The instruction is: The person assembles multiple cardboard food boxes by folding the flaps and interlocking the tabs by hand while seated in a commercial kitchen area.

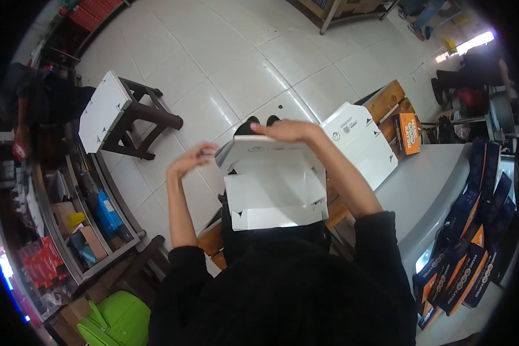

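A partly folded white cardboard box [279,187] rests on my lap, its far panel raised and its side flaps standing up. My right hand [285,131] grips the top edge of that far panel, with the wrist bent over the box's right side. Off the box's left flap, my left hand [193,160] hangs in the air, slightly blurred, fingers loosely curled and apart, holding nothing. To the right, flat white cardboard blanks [360,144] lie on a wooden bench [386,101].
At left stands a dark stool [150,118] topped with white cardboard [105,112]. An orange box [408,134] sits beyond the blanks; dark blue and orange boxes [461,274] pile up at right. Shelving [118,254] and a green plastic item [118,320] are at lower left. People are nearby.
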The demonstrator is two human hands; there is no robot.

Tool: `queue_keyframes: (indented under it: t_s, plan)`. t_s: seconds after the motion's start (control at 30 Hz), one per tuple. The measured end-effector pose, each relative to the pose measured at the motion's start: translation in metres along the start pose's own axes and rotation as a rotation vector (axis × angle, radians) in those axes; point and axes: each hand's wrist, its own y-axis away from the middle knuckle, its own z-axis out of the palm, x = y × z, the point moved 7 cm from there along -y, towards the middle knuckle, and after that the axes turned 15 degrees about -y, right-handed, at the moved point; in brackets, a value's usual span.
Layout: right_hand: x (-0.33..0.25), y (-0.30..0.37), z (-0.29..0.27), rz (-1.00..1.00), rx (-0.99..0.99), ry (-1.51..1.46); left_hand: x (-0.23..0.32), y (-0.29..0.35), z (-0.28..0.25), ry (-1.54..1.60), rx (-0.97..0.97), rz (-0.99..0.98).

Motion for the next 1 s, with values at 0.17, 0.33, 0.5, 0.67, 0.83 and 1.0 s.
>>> queue_keyframes:
  t_s: [0.17,0.33,0.5,0.67,0.83,1.0]
  plan:
    - [0.012,0.031,0.064,-0.118,0.394,0.019,0.073,-0.078,0.021,-0.265,0.038,0.136]
    - [0.035,0.042,0.095,-0.521,1.008,0.217,0.06,-0.088,0.107,-0.673,-0.138,-0.084]
    - [0.046,0.027,0.089,-0.594,1.027,0.332,0.073,-0.085,0.1,-0.875,0.27,-0.113]
    - [0.057,-0.008,0.074,-0.58,0.927,0.408,0.072,-0.103,0.092,-0.955,0.538,0.045]
    - [0.056,-0.012,0.071,-0.578,0.933,0.444,0.071,-0.109,0.09,-0.966,0.54,0.057]
    - [0.036,-0.015,0.041,-0.188,0.399,0.209,0.057,-0.102,0.096,-0.764,0.086,-0.112]
